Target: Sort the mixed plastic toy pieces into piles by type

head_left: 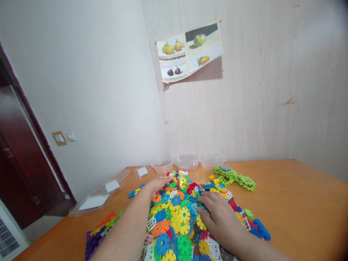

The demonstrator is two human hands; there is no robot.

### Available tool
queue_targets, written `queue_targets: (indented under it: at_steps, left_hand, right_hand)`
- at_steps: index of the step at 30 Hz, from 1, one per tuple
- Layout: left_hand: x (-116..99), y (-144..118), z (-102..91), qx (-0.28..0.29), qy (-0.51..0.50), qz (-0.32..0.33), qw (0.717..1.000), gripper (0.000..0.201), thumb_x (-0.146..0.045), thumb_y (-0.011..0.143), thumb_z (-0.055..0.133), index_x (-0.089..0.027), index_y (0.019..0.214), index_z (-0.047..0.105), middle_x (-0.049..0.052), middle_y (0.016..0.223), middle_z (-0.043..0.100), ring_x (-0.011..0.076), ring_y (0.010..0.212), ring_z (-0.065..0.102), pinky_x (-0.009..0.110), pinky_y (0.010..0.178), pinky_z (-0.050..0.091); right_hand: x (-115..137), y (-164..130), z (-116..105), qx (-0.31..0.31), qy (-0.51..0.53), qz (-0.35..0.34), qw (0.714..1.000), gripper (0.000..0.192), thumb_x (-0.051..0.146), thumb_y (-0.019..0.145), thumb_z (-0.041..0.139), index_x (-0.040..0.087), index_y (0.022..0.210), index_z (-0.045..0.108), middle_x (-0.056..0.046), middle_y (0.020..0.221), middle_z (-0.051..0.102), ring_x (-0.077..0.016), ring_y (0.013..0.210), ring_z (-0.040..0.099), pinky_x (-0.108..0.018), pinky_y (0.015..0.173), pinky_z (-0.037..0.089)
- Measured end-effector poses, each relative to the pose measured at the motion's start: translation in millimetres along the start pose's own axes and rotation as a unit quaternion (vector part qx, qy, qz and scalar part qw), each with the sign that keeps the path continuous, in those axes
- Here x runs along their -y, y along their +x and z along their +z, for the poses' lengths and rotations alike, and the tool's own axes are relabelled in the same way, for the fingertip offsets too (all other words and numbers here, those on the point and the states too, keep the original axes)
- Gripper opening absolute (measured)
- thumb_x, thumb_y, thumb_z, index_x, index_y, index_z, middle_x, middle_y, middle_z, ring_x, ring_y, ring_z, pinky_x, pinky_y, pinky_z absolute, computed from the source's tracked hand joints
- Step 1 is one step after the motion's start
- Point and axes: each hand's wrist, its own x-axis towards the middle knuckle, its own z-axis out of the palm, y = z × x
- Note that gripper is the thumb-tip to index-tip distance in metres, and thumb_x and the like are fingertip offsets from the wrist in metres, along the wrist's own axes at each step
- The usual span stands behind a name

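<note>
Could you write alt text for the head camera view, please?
A person's left hand and right hand touch a heap of colourful plastic pieces on an orange-brown table. Clear tubs stand behind it, and a fruit poster hangs on the wall.

Left hand (pixel 158 185) bare, narrow in outline; right hand (pixel 216 212) bare, broad across back; left forearm (pixel 126 223) uncovered, tapering; right forearm (pixel 259 249) uncovered.

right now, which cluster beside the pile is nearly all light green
The light-green cluster, right of the pile, beyond the right hand, with grey pieces at its far end. The cluster by the left forearm mixes purple, orange and green.
</note>
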Motion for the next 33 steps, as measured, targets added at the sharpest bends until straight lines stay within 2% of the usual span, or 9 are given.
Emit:
queue_targets:
  at_steps: [9, 12, 15, 18, 22, 24, 27, 29, 33]
  left_hand:
    - [-33.6, -55.7, -4.8, 0.123, -0.026, 0.035, 0.991, 0.057, -0.07, 0.064, 0.069, -0.017, 0.084, 0.066, 0.001, 0.08, 0.066, 0.0102, 0.057, 0.048, 0.022, 0.048, 0.026]
    - [-36.7, -81.2, -9.2, 0.144, -0.03, 0.049, 0.988, 0.054, -0.067, 0.068, 0.067, -0.017, 0.086, 0.065, 0.003, 0.085, 0.068, 0.0105, 0.059, 0.052, 0.021, 0.049, 0.028]
    - [-31.0, -105.4, -15.8, 0.164, -0.016, 0.066, 0.984, 0.049, -0.062, 0.075, 0.062, -0.018, 0.094, 0.066, 0.004, 0.094, 0.07, 0.0116, 0.063, 0.057, 0.021, 0.052, 0.033]
    - [-12.4, -122.2, -25.6, 0.137, 0.038, 0.08, 0.987, 0.036, -0.051, 0.079, 0.058, -0.018, 0.092, 0.065, 0.003, 0.091, 0.069, 0.0134, 0.068, 0.059, 0.022, 0.057, 0.038]
    - [25.8, -134.7, -42.0, 0.034, 0.157, 0.097, 0.982, 0.021, -0.027, 0.07, 0.06, -0.02, 0.089, 0.065, 0.002, 0.086, 0.066, 0.0183, 0.081, 0.059, 0.026, 0.069, 0.044]
    - [41.8, -139.6, -49.1, 0.009, 0.234, 0.108, 0.966, 0.032, -0.016, 0.062, 0.059, -0.022, 0.093, 0.066, 0.002, 0.096, 0.067, 0.0208, 0.091, 0.059, 0.027, 0.076, 0.045]
    - [54.0, -145.8, -54.3, 0.024, 0.315, 0.126, 0.94, 0.047, -0.011, 0.057, 0.057, -0.027, 0.1, 0.068, 0.002, 0.105, 0.067, 0.0232, 0.097, 0.06, 0.028, 0.08, 0.045]
    - [55.7, -147.5, -53.7, 0.033, 0.329, 0.129, 0.935, 0.05, -0.013, 0.059, 0.059, -0.03, 0.105, 0.068, 0.003, 0.104, 0.068, 0.0247, 0.096, 0.061, 0.029, 0.079, 0.045]
    - [55.9, -142.1, -47.7, 0.02, 0.297, 0.133, 0.945, 0.055, -0.016, 0.059, 0.063, -0.03, 0.112, 0.068, 0.005, 0.11, 0.068, 0.0272, 0.101, 0.061, 0.032, 0.084, 0.045]
  right_hand:
    - [-0.1, 0.8, -2.1, 0.009, -0.013, -0.003, 1.0, 0.027, 0.028, 0.093, 0.05, 0.023, 0.113, 0.067, -0.01, 0.115, 0.065, -0.0276, 0.11, 0.057, -0.042, 0.095, 0.044]
    - [1.1, 1.3, -3.2, 0.014, -0.017, -0.003, 1.0, 0.026, 0.027, 0.093, 0.05, 0.022, 0.113, 0.067, -0.01, 0.114, 0.066, -0.0272, 0.109, 0.057, -0.041, 0.095, 0.044]
    - [1.0, 1.6, -3.5, 0.021, -0.02, -0.004, 1.0, 0.026, 0.028, 0.093, 0.05, 0.021, 0.111, 0.068, -0.011, 0.113, 0.066, -0.027, 0.108, 0.057, -0.041, 0.095, 0.045]
    - [0.5, 2.0, -4.0, 0.027, -0.02, -0.007, 0.999, 0.027, 0.028, 0.093, 0.05, 0.019, 0.111, 0.068, -0.011, 0.114, 0.066, -0.0271, 0.108, 0.057, -0.041, 0.095, 0.044]
    - [-0.3, 2.4, -5.1, 0.037, -0.023, -0.012, 0.999, 0.027, 0.03, 0.094, 0.049, 0.02, 0.112, 0.068, -0.011, 0.114, 0.066, -0.0268, 0.109, 0.057, -0.041, 0.096, 0.044]
    - [-0.8, 2.2, -4.9, 0.041, -0.025, -0.015, 0.999, 0.028, 0.03, 0.095, 0.048, 0.02, 0.113, 0.067, -0.011, 0.113, 0.066, -0.0268, 0.109, 0.057, -0.041, 0.096, 0.043]
    - [-1.8, 1.5, -3.6, 0.042, -0.029, -0.017, 0.999, 0.029, 0.031, 0.095, 0.047, 0.019, 0.113, 0.067, -0.012, 0.114, 0.065, -0.0274, 0.11, 0.056, -0.042, 0.096, 0.043]
    - [-2.1, 1.1, -3.0, 0.038, -0.029, -0.02, 0.999, 0.029, 0.031, 0.095, 0.047, 0.019, 0.113, 0.067, -0.012, 0.115, 0.065, -0.0276, 0.111, 0.056, -0.042, 0.096, 0.043]
    - [-0.6, 1.0, -4.2, 0.033, -0.023, -0.024, 0.999, 0.029, 0.03, 0.095, 0.047, 0.018, 0.112, 0.067, -0.012, 0.116, 0.064, -0.0271, 0.109, 0.056, -0.042, 0.096, 0.043]
